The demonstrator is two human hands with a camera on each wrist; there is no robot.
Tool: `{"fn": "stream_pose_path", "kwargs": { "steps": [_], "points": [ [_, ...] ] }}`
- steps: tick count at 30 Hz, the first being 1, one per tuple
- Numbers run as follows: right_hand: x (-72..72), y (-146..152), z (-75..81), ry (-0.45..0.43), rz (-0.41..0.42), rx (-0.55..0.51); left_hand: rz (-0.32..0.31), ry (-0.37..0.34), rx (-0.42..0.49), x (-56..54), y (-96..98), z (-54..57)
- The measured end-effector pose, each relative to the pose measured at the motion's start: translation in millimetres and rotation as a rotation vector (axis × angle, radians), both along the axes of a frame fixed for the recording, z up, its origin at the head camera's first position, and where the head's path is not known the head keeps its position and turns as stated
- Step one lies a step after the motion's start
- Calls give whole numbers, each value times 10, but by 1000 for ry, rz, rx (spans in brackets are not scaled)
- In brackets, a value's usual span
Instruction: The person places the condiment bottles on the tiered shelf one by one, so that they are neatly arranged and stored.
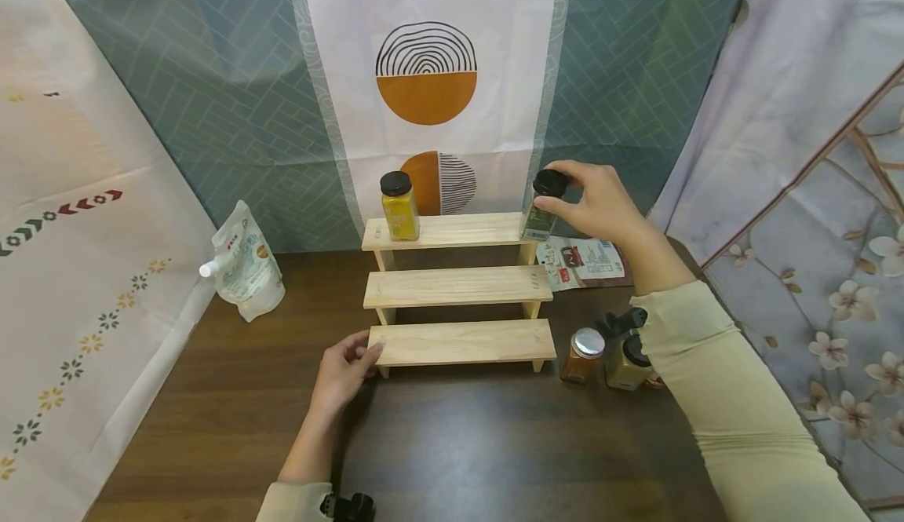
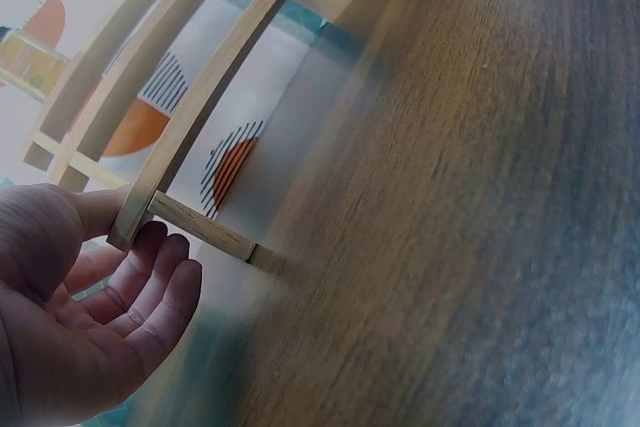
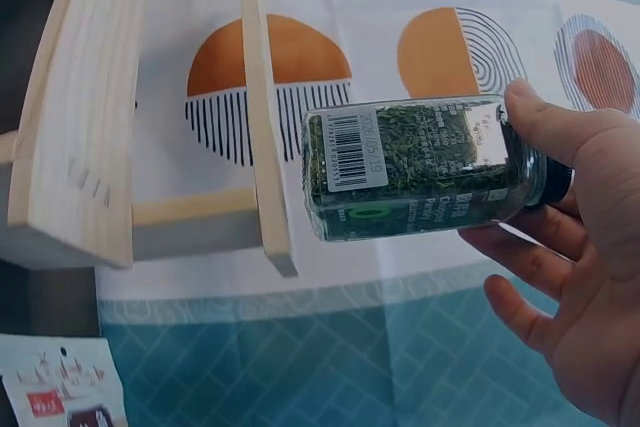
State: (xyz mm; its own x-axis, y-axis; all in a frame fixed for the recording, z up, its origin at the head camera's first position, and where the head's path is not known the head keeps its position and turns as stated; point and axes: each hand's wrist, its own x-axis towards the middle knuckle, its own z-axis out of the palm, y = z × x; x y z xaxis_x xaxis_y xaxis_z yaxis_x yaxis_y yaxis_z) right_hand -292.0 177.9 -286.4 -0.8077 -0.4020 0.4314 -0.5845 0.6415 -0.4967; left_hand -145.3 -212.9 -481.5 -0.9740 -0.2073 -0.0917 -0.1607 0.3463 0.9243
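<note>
A three-step wooden shelf rack [image 1: 457, 286] stands on the brown table. My right hand [image 1: 599, 202] grips a glass spice jar of dried green herbs [image 3: 420, 169] near its black lid, thumb on one side and fingers on the other. The jar is upright, its base right at the right end of the top step. At the left end of the bottom step, my left hand [image 1: 340, 373] pinches the board, thumb on top and fingers curled below, as the left wrist view shows. A black-lidded jar of yellow spice [image 1: 401, 212] stands on the top step's left end.
Right of the rack stand a silver-lidded jar [image 1: 583, 355] and a black-lidded jar [image 1: 627, 366], partly behind my right sleeve. A flat printed packet [image 1: 582, 263] lies behind them. A white spouted pouch [image 1: 247, 271] sits at the left, near the hanging cloth.
</note>
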Motion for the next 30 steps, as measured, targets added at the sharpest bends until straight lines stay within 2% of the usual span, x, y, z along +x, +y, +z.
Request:
{"fn": "stream_pose_path", "kwargs": {
  "steps": [9, 30],
  "points": [
    [-77, -299, -3, -70, 18, -26, 5, -1, 4, 7, -9, -16],
    [-228, -840, -53, -71, 65, -33, 8, 8, 5, -15, -16, -37]
  ]
}}
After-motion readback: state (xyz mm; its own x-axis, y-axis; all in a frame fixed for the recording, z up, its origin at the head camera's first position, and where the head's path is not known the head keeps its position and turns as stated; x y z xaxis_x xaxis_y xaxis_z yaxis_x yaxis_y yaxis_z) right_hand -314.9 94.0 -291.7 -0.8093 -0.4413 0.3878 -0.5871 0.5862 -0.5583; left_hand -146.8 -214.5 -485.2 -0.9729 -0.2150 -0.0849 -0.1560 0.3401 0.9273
